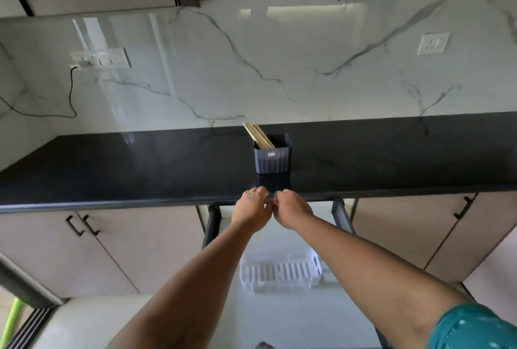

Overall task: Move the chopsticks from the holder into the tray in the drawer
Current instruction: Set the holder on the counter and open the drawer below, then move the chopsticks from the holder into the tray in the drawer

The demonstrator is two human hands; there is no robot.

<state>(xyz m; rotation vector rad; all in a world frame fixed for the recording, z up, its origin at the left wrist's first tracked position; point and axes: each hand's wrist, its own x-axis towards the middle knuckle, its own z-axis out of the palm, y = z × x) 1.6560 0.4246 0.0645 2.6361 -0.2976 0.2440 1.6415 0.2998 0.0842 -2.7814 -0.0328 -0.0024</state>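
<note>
The dark ribbed holder (272, 158) is standing on the black counter (140, 169), its small label unreadable. Pale wooden chopsticks (258, 135) are leaning left inside it. Just before the holder, the left hand (251, 210) and right hand (292, 208) are resting at the counter edge, fingers curled; whether they are gripping anything cannot be told. Below the holder, a clear slotted tray (279, 270) is lying in the open drawer (340, 215).

home kitchen | black countertop (140, 169) | marble backsplash (279, 68) | cabinets (126, 250) | wall sockets (433, 43)

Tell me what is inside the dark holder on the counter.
A bundle of wooden chopsticks leans to the left in the holder, upper ends sticking out. Its walls hide their lower ends and the holder's bottom.
</note>
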